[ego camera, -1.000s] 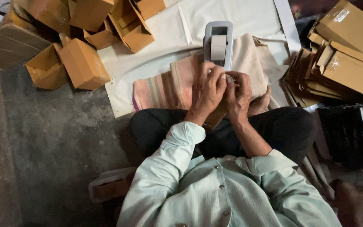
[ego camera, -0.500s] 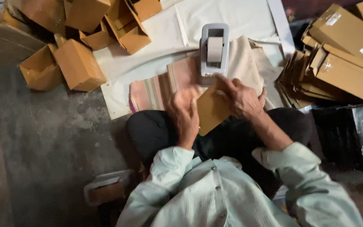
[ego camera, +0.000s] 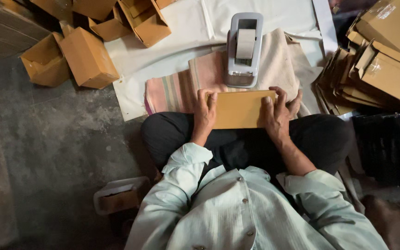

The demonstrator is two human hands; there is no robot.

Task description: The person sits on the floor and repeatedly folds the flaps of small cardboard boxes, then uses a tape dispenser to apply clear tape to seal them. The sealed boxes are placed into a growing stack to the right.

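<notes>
- The left hand [ego camera: 203,113] grips the left end of a flat brown cardboard box [ego camera: 238,109], fingers curled over its far edge.
- The right hand [ego camera: 278,113] clasps the right end the same way.
- The box lies level over the person's crossed legs.
- Just beyond it, a grey tape dispenser [ego camera: 243,50] stands on a striped cloth [ego camera: 177,88].
- Open cartons [ego camera: 88,56] lie far left on the floor.

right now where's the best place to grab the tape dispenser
Take the tape dispenser by its long grey side walls, coming down from above. It stands upright on the folded cloth, the sides are bare and parallel, and the tape roll fills the open top.
</notes>
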